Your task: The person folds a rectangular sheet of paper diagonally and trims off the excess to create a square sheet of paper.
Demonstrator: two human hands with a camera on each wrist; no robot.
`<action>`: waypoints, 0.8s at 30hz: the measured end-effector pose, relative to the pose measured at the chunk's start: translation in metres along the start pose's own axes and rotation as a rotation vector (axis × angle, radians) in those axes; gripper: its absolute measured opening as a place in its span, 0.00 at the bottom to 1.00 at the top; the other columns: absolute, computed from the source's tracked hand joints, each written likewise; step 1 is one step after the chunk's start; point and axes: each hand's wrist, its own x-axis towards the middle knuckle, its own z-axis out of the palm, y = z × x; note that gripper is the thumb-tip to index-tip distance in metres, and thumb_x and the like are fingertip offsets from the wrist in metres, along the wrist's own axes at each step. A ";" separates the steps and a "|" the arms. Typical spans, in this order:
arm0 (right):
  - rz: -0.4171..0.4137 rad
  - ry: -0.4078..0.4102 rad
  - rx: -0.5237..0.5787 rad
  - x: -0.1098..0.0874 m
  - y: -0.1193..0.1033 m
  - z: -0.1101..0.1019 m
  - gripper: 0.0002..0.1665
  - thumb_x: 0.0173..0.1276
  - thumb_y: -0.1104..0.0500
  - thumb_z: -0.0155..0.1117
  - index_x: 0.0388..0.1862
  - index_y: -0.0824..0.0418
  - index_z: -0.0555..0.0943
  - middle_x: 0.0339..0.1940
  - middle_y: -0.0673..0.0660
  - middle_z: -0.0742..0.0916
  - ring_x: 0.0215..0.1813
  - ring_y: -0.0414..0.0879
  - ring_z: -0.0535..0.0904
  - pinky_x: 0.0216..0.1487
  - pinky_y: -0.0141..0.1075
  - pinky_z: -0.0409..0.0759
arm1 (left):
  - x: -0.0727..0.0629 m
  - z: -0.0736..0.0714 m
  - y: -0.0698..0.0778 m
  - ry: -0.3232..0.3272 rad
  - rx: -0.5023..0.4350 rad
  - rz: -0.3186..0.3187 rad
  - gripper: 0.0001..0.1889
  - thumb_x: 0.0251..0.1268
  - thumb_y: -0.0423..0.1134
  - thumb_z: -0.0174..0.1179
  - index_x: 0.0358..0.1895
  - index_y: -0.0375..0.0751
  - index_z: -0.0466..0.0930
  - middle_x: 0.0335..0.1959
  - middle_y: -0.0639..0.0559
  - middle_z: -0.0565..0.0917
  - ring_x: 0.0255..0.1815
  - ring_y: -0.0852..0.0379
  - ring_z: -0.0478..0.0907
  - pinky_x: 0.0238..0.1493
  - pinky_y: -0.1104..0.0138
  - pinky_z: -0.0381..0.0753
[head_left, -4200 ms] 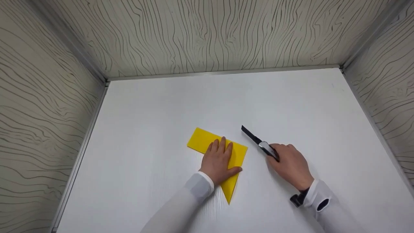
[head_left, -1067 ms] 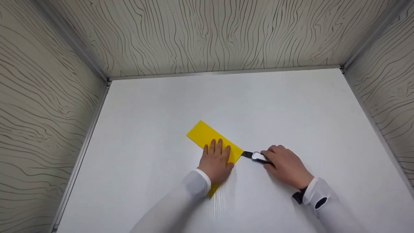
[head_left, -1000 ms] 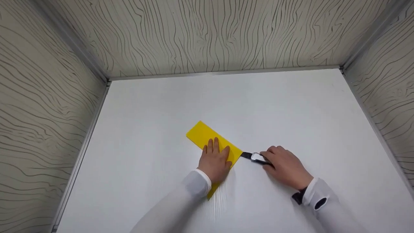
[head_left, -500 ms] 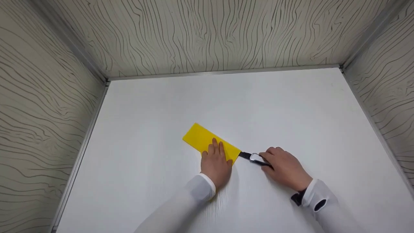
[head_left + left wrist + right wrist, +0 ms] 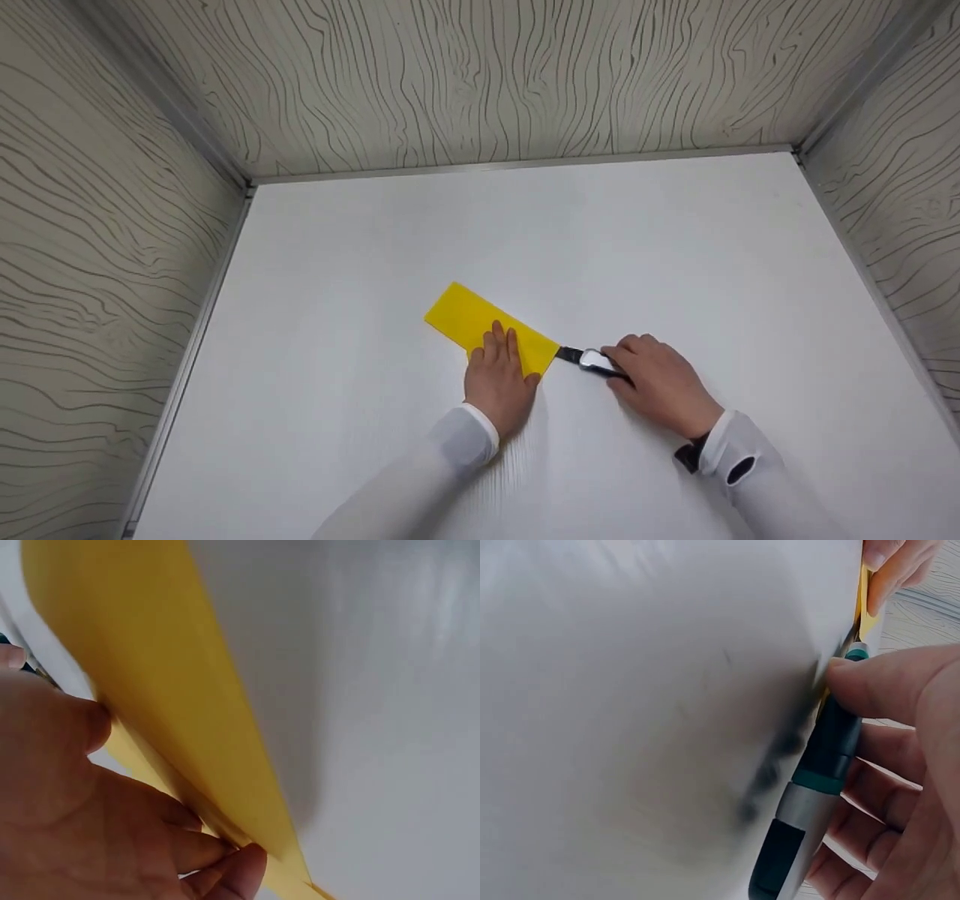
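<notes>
A folded yellow sheet of paper lies slantwise on the white table. My left hand presses on it with outstretched fingers, covering its lower part. From the left wrist, one paper flap stands raised beside the fingertips. My right hand grips a utility knife by its handle, and the dark blade reaches the paper's right corner, where its tip is hidden. In the right wrist view the thumb lies along the knife's black, green and silver handle, with the fingers curled behind.
Wood-patterned panels enclose the table at the back and both sides. A metal strip runs along the rear table edge. The right wrist wears a black band by the white sleeve.
The knife, held apart from the paper at first, has come down and left to its right corner. The paper has turned and shifted left under the left hand. The last half second shows little movement.
</notes>
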 end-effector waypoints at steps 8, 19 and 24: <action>-0.013 0.043 0.009 -0.002 0.001 0.001 0.23 0.62 0.60 0.73 0.57 0.60 0.85 0.43 0.52 0.84 0.42 0.49 0.76 0.43 0.44 0.77 | -0.003 -0.001 -0.004 -0.020 -0.074 0.006 0.42 0.80 0.66 0.34 0.83 0.38 0.48 0.82 0.36 0.51 0.82 0.41 0.51 0.76 0.55 0.59; -0.003 0.046 0.015 -0.002 0.002 0.002 0.24 0.62 0.60 0.75 0.58 0.59 0.85 0.42 0.51 0.84 0.41 0.48 0.75 0.42 0.43 0.77 | -0.002 0.000 -0.004 -0.031 -0.134 -0.009 0.42 0.80 0.66 0.35 0.83 0.39 0.47 0.83 0.37 0.49 0.82 0.41 0.49 0.78 0.52 0.55; 0.005 0.051 0.000 -0.002 0.005 0.000 0.24 0.60 0.60 0.77 0.57 0.59 0.86 0.42 0.52 0.84 0.41 0.48 0.75 0.40 0.42 0.76 | -0.002 -0.001 -0.004 -0.027 -0.129 -0.006 0.42 0.80 0.66 0.34 0.83 0.39 0.47 0.83 0.37 0.49 0.82 0.41 0.49 0.78 0.52 0.55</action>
